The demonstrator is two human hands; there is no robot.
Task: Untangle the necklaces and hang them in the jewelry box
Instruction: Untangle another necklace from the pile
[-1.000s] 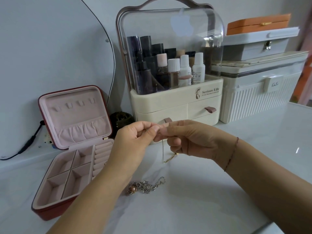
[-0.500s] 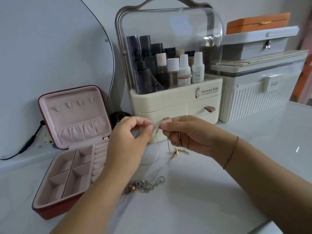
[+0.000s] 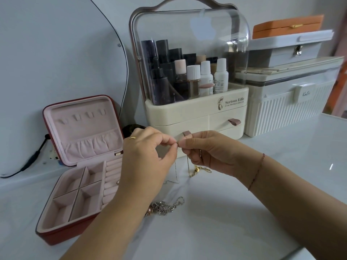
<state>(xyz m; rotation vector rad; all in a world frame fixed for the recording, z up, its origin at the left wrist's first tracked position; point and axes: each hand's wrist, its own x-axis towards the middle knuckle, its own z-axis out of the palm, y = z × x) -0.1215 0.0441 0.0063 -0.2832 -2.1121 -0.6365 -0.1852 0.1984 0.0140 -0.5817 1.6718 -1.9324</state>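
I see my left hand and my right hand raised together over the white bench, their fingertips touching each other in front of the cream plastic cosmetics organiser with a clear domed lid. Each hand pinches the thin gold chain necklace between thumb and forefinger, and the other fingers are curled under. From this pinch two fine strands hang down; the strand under the right hand carries a small gold bead, and the lower ends lie on the bench. Nearer to me, just beside my left forearm, the silver chain necklace lies in a loose heap on the bench with a pinkish round bead at its left end; no hand touches it. The red jewelry box with pale pink lining stands open to the left, its lid upright, and the small hooks in the lid carry nothing. A white ribbed storage box stands to the right of the organiser, with a grey case and an orange case stacked on it.
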